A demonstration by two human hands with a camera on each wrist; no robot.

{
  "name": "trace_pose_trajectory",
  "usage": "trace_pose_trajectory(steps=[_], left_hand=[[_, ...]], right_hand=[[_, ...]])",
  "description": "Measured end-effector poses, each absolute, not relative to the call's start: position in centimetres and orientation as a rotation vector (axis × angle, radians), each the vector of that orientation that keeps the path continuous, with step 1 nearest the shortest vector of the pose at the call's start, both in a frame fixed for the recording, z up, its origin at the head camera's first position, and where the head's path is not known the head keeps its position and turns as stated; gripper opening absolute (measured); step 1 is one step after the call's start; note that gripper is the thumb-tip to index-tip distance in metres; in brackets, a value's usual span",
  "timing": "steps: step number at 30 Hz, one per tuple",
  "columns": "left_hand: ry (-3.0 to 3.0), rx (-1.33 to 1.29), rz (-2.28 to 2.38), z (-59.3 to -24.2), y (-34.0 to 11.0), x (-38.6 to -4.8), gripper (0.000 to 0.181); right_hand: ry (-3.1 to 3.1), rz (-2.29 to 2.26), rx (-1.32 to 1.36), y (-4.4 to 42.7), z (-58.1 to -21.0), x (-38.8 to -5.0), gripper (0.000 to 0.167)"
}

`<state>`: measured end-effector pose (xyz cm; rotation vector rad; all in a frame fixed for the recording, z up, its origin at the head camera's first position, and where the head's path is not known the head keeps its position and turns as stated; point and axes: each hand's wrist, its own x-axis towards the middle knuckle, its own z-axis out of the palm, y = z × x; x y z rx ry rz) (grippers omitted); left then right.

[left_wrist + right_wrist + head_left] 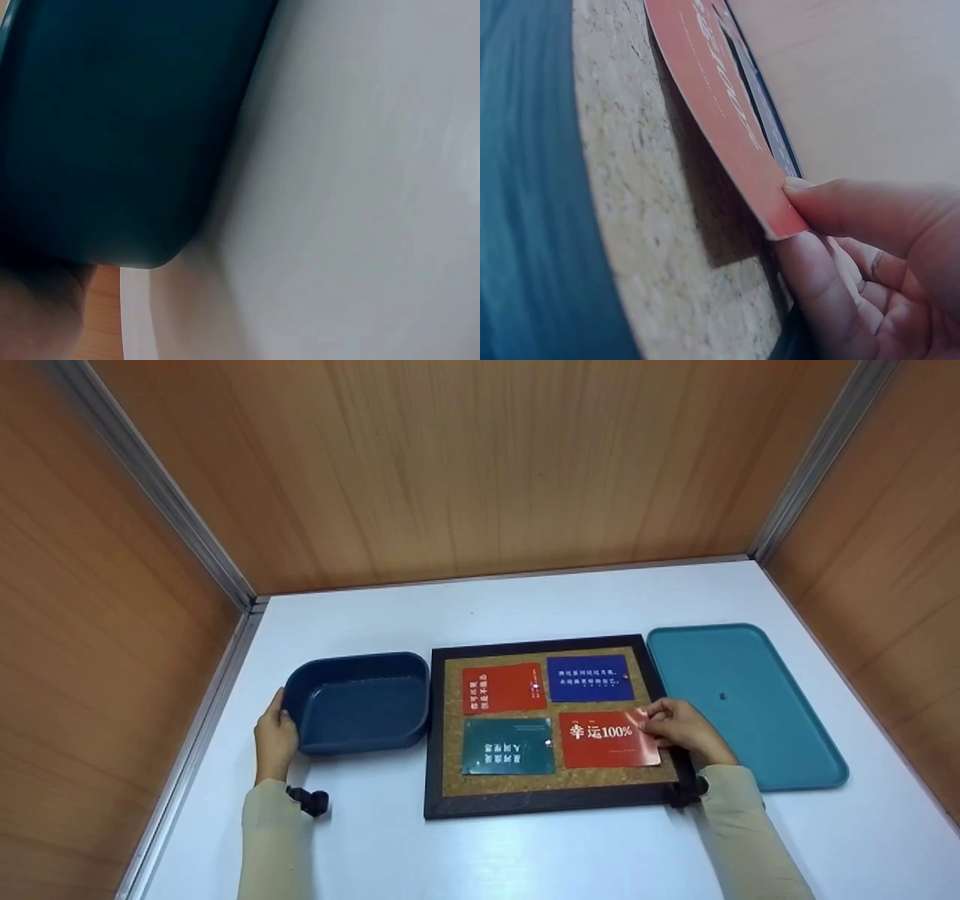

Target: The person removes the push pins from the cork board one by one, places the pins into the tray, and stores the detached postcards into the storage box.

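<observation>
Basin (364, 712) against left hand (276, 741), object (722, 697) in tray (780, 739)

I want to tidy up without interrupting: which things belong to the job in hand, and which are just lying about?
Likely in the job:
- 100% card, pinched by the right hand
- board under it
- other red card, blue card, green card, on the board
- bin, held by the left hand

Perhaps just lying about:
- tray, not held
- small dark thing on it

Light is gleaming off the smooth white tabletop (480, 851) in the head view; the left-wrist view is looking dim and blurred; a glossy red rectangular card (731, 133) is shadowing speckled tan cork (626, 180).
</observation>
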<state>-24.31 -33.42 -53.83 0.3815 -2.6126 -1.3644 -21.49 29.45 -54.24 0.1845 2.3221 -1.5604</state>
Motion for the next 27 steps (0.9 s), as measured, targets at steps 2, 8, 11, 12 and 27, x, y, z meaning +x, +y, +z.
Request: trace_pose_trajectory(steps=[2, 8, 11, 12, 27], left_hand=[[-2.613, 0.385, -1.357, -53.79, -33.42, -24.21, 0.049], [-2.593, 0.376, -1.332, -53.69, -33.19, -24.10, 0.049], [-2.594, 0.379, -1.346, -53.59, -33.08, -24.14, 0.049], [-2.597, 0.382, -1.349, -53.55, -33.04, -24.17, 0.050], [-2.589, 0.398, -1.387, -53.54, -33.03, -24.17, 0.050]], right_hand=[[2.338, -1.543, 0.176, 29.40, -54.27, -21.50, 0.036], [2.380, -1.488, 0.122, 29.25, -54.22, -21.52, 0.038], [2.393, -1.485, 0.122, 29.20, -54.12, -21.50, 0.038], [2.397, -1.485, 0.127, 29.19, -54.08, -21.49, 0.037], [2.389, -1.491, 0.198, 29.14, -53.91, -21.58, 0.037]])
